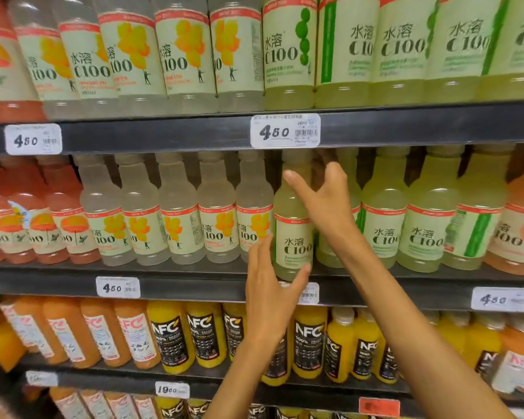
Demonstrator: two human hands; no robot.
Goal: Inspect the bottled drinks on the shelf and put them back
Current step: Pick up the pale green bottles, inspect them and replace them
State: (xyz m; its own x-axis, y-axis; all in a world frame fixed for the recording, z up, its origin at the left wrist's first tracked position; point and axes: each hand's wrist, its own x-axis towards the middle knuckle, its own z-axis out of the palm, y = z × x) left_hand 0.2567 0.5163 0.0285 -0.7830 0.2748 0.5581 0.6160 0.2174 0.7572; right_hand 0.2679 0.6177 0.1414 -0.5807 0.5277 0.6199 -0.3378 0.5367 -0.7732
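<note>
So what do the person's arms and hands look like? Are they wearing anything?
Both arms are bare, with no sleeves showing. The left hand and right hand wear no gloves, rings or watch that can be seen. The fingernails look short and plain.

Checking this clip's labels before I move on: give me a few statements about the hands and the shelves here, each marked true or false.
1. Both hands are open around a pale green bottle on the middle shelf. True: the left hand is at its base, the right hand at its neck.
2. The right hand grips the bottle's cap. False: its fingers are spread near the neck, not curled round anything.
3. The price tag above the bottle reads 4.50. True.
4. The NFC bottles stand on the top shelf. False: they stand on the shelf below the hands.
5. The bottle stands upright. True.
</note>
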